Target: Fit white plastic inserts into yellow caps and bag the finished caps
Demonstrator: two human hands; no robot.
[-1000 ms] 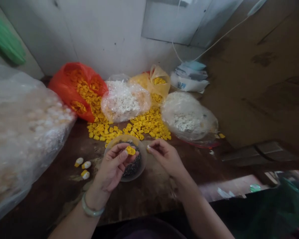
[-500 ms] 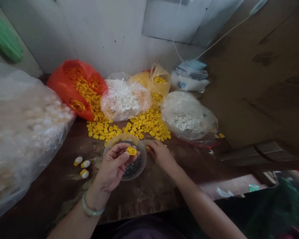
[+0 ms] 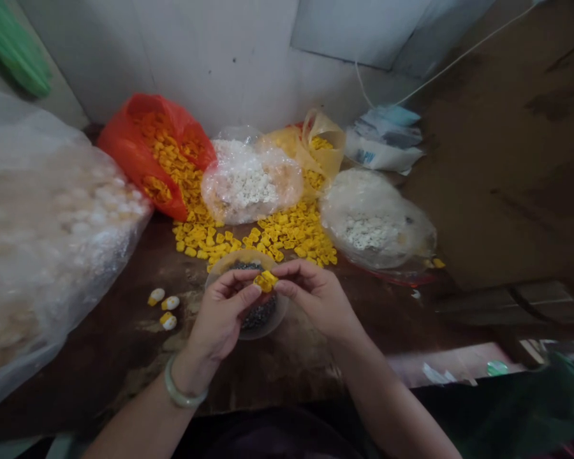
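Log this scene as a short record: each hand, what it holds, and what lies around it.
Left hand: pinches a small yellow piece at the fingertips; pale green bangle on the wrist
Right hand: pinches the same yellow piece from the other side
Under the hands: clear bowl holding dark granules
Nearby: pile of loose yellow pieces; white-and-yellow pieces on the wooden table
Behind: red plastic bag; clear bag of white pieces
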